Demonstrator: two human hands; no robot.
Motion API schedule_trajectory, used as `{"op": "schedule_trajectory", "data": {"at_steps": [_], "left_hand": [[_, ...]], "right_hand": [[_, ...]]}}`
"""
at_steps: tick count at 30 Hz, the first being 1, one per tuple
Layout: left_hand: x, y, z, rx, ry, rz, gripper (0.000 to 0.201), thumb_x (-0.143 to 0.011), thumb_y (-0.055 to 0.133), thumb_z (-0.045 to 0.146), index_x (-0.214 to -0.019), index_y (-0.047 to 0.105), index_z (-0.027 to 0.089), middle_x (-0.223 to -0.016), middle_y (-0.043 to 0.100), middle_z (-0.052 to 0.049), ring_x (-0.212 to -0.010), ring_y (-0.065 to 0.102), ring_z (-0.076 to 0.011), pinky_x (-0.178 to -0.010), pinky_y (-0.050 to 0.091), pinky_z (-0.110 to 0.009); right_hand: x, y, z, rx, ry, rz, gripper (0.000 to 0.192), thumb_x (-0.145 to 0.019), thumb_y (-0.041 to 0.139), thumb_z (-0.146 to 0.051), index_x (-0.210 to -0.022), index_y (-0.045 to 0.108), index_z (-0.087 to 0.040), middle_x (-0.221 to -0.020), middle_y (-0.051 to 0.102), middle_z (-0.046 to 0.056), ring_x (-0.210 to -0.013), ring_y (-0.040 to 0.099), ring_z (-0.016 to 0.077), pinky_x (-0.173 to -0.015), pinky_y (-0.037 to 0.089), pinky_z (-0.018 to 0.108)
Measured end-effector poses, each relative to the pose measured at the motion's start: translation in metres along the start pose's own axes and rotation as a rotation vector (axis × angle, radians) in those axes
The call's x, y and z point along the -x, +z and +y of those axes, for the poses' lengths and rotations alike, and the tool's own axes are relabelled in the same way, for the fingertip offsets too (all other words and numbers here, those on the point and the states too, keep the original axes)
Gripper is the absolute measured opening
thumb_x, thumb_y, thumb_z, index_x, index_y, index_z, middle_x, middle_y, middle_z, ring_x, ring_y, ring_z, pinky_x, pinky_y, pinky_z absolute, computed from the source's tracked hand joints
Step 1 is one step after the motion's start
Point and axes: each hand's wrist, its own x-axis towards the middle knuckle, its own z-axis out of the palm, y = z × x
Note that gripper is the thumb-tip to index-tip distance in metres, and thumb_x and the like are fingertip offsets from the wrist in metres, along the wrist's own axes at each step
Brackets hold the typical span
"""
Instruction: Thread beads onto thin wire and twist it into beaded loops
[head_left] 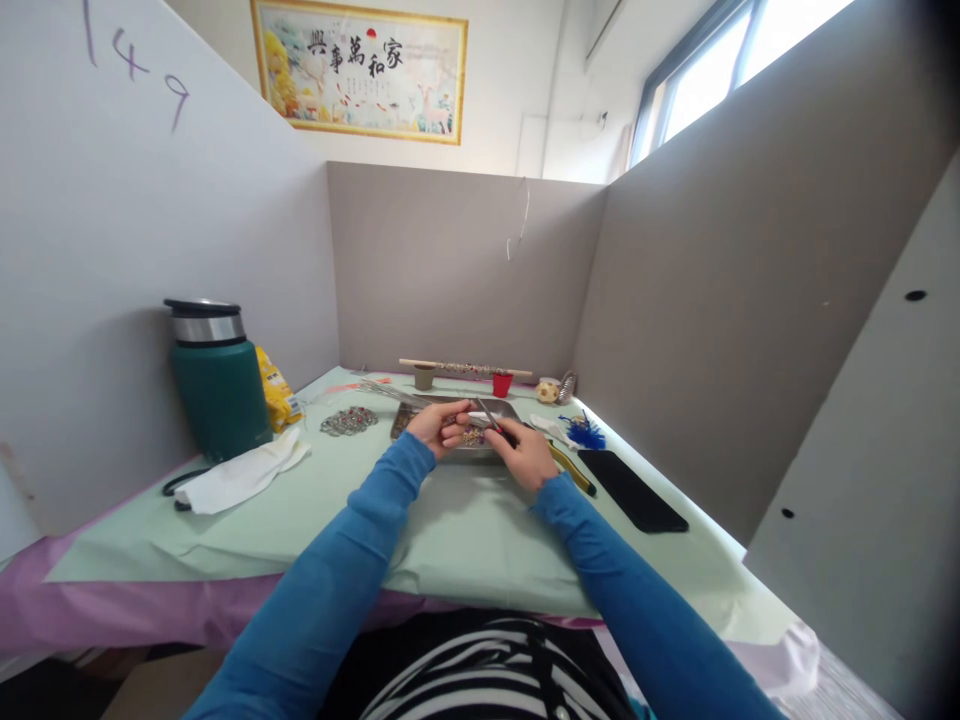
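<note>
My left hand (440, 426) and my right hand (523, 452) meet over the near edge of a shallow metal tray (420, 411) on the pale green table cover. The left hand pinches a small beaded piece (472, 436), too small to make out in detail. The right hand grips a slim tool with red handles (492, 418), its tip pointing up and left toward the piece. Both sleeves are blue.
A green thermos (216, 378) and a yellow packet (277, 388) stand at the left, with a white cloth (244, 474) in front. A beaded cluster (349, 421) lies left of the tray. Yellow-handled pliers (571, 468), a black phone (632, 490) and blue feathers (589, 434) lie right. A stick rests on two small cups (502, 384) at the back.
</note>
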Motion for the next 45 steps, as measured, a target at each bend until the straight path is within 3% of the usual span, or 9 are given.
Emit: {"op": "schedule_trajectory", "data": {"at_steps": [14, 27, 31, 35, 42, 45], "left_hand": [[0.002, -0.006, 0.005, 0.154, -0.162, -0.209, 0.018, -0.088, 0.037, 0.014, -0.083, 0.053, 0.008, -0.048, 0.032, 0.008, -0.026, 0.024, -0.0013, -0.023, 0.017, -0.013], [0.002, -0.009, 0.004, 0.139, -0.207, -0.261, 0.024, -0.089, 0.033, 0.015, -0.083, 0.055, 0.007, -0.047, 0.033, 0.007, -0.026, 0.022, -0.0014, -0.022, 0.014, -0.013], [0.002, -0.006, 0.003, -0.002, -0.151, -0.190, 0.021, -0.087, 0.038, 0.015, -0.081, 0.056, 0.007, -0.046, 0.032, 0.007, -0.026, 0.021, -0.0014, -0.023, 0.015, -0.013], [0.002, 0.000, -0.002, -0.274, 0.080, -0.031, 0.014, -0.083, 0.049, 0.019, -0.079, 0.058, 0.008, -0.048, 0.040, 0.005, -0.028, 0.023, -0.0005, -0.026, 0.016, -0.014], [-0.003, 0.004, -0.014, -0.623, 0.393, 0.104, 0.016, -0.078, 0.058, 0.024, -0.071, 0.061, 0.010, -0.052, 0.055, 0.000, -0.029, 0.034, -0.0021, -0.031, 0.024, -0.018], [-0.004, 0.003, -0.013, -0.595, 0.377, 0.144, 0.016, -0.078, 0.057, 0.023, -0.068, 0.060, 0.010, -0.050, 0.053, 0.001, -0.028, 0.032, -0.0021, -0.029, 0.022, -0.018]], "right_hand": [[0.000, 0.002, 0.003, 0.057, -0.087, 0.038, 0.031, -0.084, 0.049, -0.040, -0.103, 0.065, -0.021, -0.096, 0.068, 0.005, -0.086, 0.062, 0.0205, -0.077, 0.045, 0.030], [0.002, 0.001, 0.001, 0.091, -0.144, 0.059, 0.031, -0.084, 0.048, -0.037, -0.104, 0.064, -0.020, -0.099, 0.067, 0.005, -0.089, 0.061, 0.0202, -0.079, 0.044, 0.029], [0.001, 0.000, 0.001, 0.153, -0.126, 0.097, 0.031, -0.083, 0.048, -0.036, -0.105, 0.064, -0.021, -0.102, 0.067, 0.006, -0.091, 0.060, 0.0211, -0.082, 0.043, 0.030], [-0.002, -0.001, 0.004, 0.131, -0.041, 0.063, 0.030, -0.082, 0.049, -0.037, -0.101, 0.066, -0.022, -0.093, 0.069, 0.004, -0.083, 0.061, 0.0203, -0.075, 0.044, 0.029], [-0.004, -0.004, 0.005, 0.008, 0.065, 0.014, 0.032, -0.081, 0.048, -0.041, -0.088, 0.069, -0.018, -0.074, 0.067, 0.002, -0.067, 0.057, 0.0164, -0.062, 0.041, 0.025], [-0.003, -0.004, 0.003, 0.003, 0.070, -0.005, 0.033, -0.081, 0.048, -0.044, -0.082, 0.069, -0.018, -0.067, 0.064, 0.001, -0.062, 0.053, 0.0151, -0.058, 0.038, 0.024]]}}
